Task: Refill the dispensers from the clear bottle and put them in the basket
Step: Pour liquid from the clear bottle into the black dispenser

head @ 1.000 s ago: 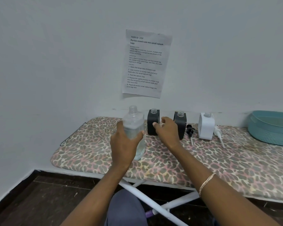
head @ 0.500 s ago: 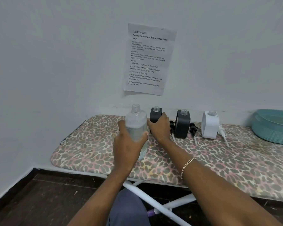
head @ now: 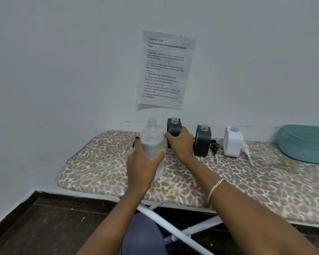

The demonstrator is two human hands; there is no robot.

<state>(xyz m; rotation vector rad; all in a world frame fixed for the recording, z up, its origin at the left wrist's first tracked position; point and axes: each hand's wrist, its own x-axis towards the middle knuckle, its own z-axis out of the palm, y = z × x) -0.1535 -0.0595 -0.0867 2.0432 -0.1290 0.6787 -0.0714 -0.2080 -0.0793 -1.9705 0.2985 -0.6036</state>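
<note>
Bottle: the clear bottle is standing upright and uncapped on the ironing board, toward its rounded left end, with clear liquid showing inside.
Nearest dispenser: the black dispenser is sitting at the bottle's two o'clock, neck open, close to the wall; its base is hiding behind the fingers.
Board and room: the leopard-print board is running from nine o'clock to three o'clock along the pale wall, its white legs crossing over a dark floor.
Left hand: the left hand is wrapping the bottle's body from the near side, thumb on its right face, fingers curling round its left.
Right hand: the right hand is gripping the black dispenser, fingers curling over its front; a chain bracelet is hanging at the wrist.
Other dispensers: the dark dispenser and the white dispenser are standing at the bottle's three o'clock, apart, necks open.
Pumps: a black pump is lying between those two; a white pump is lying just right of the white one.
Basket: the teal basket is sitting at the far three o'clock end, well apart from both hands.
Paper: a printed sheet is hanging on the wall at twelve o'clock.
</note>
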